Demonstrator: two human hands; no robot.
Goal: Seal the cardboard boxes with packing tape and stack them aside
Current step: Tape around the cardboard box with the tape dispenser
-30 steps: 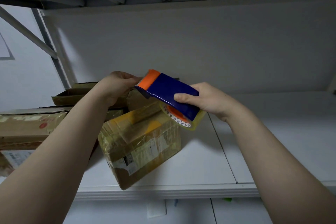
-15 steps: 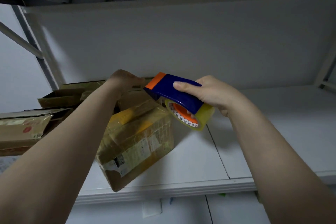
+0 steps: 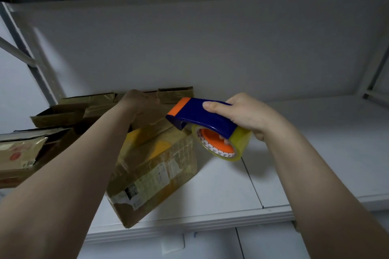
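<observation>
White shelving fills the head view: a white shelf [image 3: 221, 191] runs across the lower half of the frame, with a plain white back panel above it.

A box [image 3: 153, 172] sits tilted at lower centre, one corner overhanging the shelf edge. Glossy yellowish tape covers its faces. More boxes [image 3: 56, 111] lie at the left, some with flaps open.

The left hand [image 3: 137, 104] reaches to the far top of the box at centre frame; its fingers are hidden behind the hand, so their state cannot be told. The right hand [image 3: 246, 115] is closed around the blue dispenser [image 3: 200, 116], thumb on top, with the clear tape roll [image 3: 223, 143] hanging beneath on its orange core, just right of the box's top edge.

Handling, as a judgement: the box is probably light and fairly stiff, but the taped skin is slick. Take hold at the edges and corners, not on flat taped faces.

A printed shipping label with a barcode is on the near face; its text is too small to read. The roll's inner ring carries a repeated mark, illegible. A red round mark shows on a left box.
</observation>
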